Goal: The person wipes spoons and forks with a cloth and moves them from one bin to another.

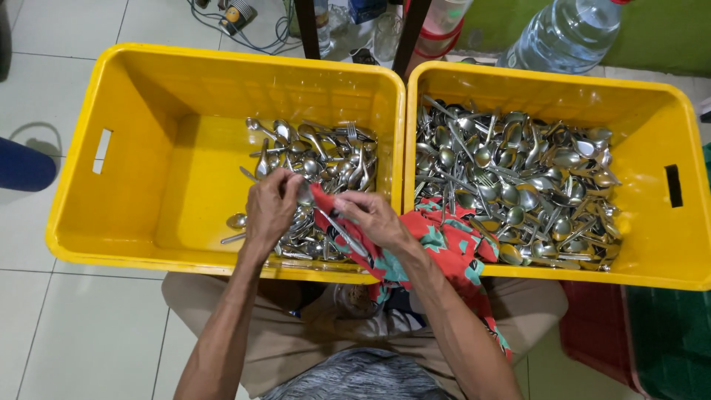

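My left hand [270, 207] pinches the bowl end of a metal spoon [305, 194] over the left yellow crate [141, 244]. A red and teal patterned cloth [444, 244] is wrapped around the spoon's handle, and my right hand [374, 218] grips the cloth and handle together. The cloth drapes over the rims between the two crates and down onto my lap. Under my hands lies a pile of spoons and forks [326, 159] in the left crate's right half. The right yellow crate [652, 185] holds a larger heap of cutlery [518, 185].
A clear water jug [566, 33] stands beyond the right crate by a green wall. Dark furniture legs [307, 30] and cables [244, 22] sit behind the crates. A dark blue object [22, 167] lies at the left on the tiled floor. A red and green crate [637, 333] is lower right.
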